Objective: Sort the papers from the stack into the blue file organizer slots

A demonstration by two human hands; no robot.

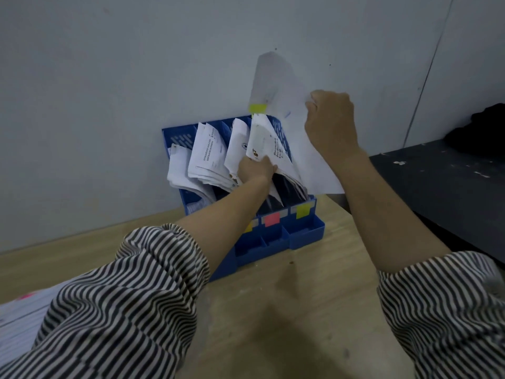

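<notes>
Left hand: the left hand (255,169) reaches in among the filed papers (210,157), fingers curled around a bundle in the right-hand part of the organizer; it holds those sheets leaning to the left
Right hand: the right hand (329,121) is raised above the organizer, fingers closed in a pinch on the edge of a single white sheet (276,86); the sheet stands nearly upright, its lower part dropping behind the rightmost bundle
Sheet tag: a yellow-green sticky tab (257,108) sits on the sheet's left edge, just above the organizer's back wall
Organizer: the blue file organizer (306,233) stands on the bench (287,310) against the grey wall (109,77); its slots hold curling white papers; front labels show a pink tab (272,219) and a yellow-green tab (302,211), another yellow one half hidden by the left forearm
Stack: a pile of papers (19,321) lies at the near left of the bench, partly covered by the striped sleeve (123,296)
Right side: a dark surface (442,187) beside the bench, with something black (481,129) on it; I cannot tell what
</notes>
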